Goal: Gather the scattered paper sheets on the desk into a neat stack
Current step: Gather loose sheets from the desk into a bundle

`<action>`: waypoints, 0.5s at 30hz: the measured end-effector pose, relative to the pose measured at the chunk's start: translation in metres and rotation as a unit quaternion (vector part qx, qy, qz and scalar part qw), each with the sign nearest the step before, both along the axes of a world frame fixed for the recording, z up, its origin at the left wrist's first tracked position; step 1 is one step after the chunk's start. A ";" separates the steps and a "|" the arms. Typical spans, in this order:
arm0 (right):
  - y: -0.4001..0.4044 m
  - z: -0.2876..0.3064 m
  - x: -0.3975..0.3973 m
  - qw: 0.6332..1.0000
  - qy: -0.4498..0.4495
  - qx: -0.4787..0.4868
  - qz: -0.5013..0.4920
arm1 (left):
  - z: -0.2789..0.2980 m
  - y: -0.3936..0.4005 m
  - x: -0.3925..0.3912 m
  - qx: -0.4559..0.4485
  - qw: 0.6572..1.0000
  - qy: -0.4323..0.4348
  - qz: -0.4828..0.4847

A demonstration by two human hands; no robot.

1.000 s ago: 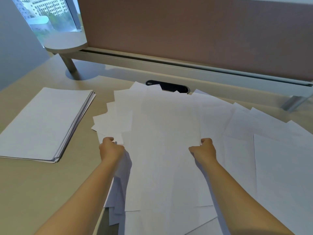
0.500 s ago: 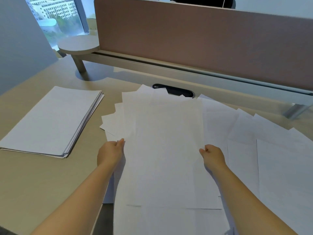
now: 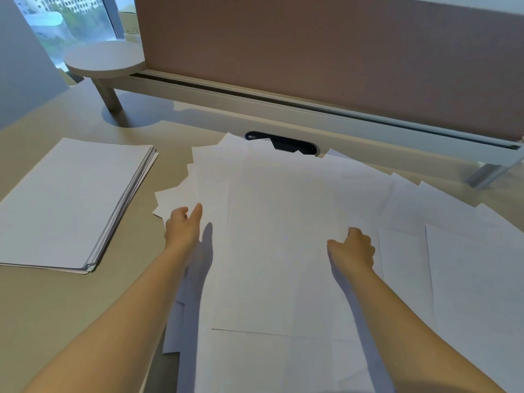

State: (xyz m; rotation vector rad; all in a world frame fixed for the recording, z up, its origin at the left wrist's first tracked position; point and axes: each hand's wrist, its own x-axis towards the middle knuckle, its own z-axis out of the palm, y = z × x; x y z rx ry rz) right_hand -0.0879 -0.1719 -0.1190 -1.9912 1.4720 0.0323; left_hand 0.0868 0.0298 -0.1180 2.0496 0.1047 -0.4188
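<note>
Blank white paper sheets fanned, overlapping on table, between both hands, left hand fingers straight at sheet edge, right hand fingers curled, grasp unclear, squared stack left of left fingers

A beige desk meets a brown partition panel on a pale rail. A round shelf stands rear left. A window admits daylight.
</note>
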 end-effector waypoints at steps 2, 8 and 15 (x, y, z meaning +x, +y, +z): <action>0.003 0.000 0.002 0.999 0.029 -0.019 0.013 | -0.006 0.007 -0.007 0.099 0.995 0.014 -0.019; 0.024 0.002 0.015 0.995 -0.015 0.022 0.094 | -0.005 0.000 -0.034 0.125 0.985 0.064 -0.101; 0.020 0.007 0.013 0.991 -0.099 0.095 0.006 | 0.001 0.015 -0.039 0.047 0.991 0.104 -0.074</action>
